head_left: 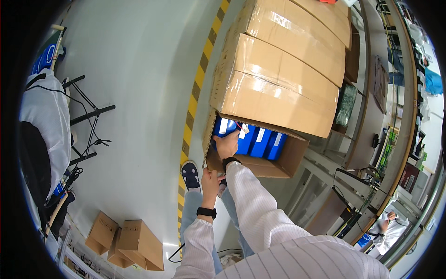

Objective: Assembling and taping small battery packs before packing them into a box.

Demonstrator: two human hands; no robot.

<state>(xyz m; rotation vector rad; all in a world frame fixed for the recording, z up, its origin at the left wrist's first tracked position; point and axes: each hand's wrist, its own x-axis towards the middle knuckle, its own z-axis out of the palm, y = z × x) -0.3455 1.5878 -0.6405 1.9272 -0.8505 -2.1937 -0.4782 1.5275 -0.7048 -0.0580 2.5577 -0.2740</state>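
An open cardboard box (295,156) holds a row of several blue blocks with white labels, like wrapped battery packs; one blue pack (260,142) stands near the row's middle. A thin red wire with a white connector lies over their tops. My right hand (227,144) reaches into the box at its left end, fingers closed round the leftmost blue pack (224,125); its grip is partly hidden. Lower down, my left hand (210,182) is closed at the box's near left corner, its fingers on the cardboard edge.
Taped cartons (283,97) are lined up behind the open box. A shelf bench (357,125) with cables runs along the right. Yellow-black floor tape (191,109) passes on the left, empty cartons (139,244) stand lower left, and black stand legs (93,114) jut out farther left.
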